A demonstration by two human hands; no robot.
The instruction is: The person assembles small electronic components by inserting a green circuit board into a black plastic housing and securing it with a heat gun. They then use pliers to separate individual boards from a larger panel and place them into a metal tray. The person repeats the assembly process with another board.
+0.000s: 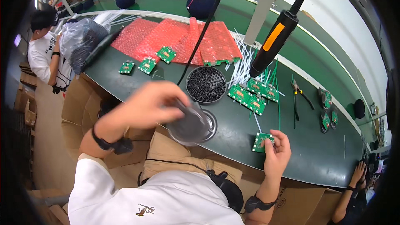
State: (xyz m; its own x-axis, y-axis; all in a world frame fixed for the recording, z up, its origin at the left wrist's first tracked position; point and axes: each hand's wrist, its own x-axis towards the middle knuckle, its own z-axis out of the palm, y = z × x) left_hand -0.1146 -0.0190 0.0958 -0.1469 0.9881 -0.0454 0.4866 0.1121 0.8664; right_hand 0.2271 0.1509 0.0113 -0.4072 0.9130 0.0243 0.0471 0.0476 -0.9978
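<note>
My left hand point(155, 105), smeared by motion, grips a dark grey round plastic cover point(187, 124) near the table's front edge. Partly behind that cover, a second round dark piece with a shiny rim point(211, 126) shows; whether the two touch I cannot tell. In my right hand point(278, 152) a small green circuit board point(259, 142) is pinched between thumb and fingers, above the front edge. Just beyond the hands lies a round dish of small black pieces point(206, 84). To its right several green circuit boards point(254, 96) lie in a joined or overlapping cluster.
A black electric screwdriver with an orange strip point(273, 41) hangs over the table. Pliers point(303, 93) and round assemblies with boards point(326, 100) lie at right. Red bubble wrap point(166, 37), loose boards point(147, 64) and white strips point(241, 66) lie farther back. A person point(43, 46) sits at far left.
</note>
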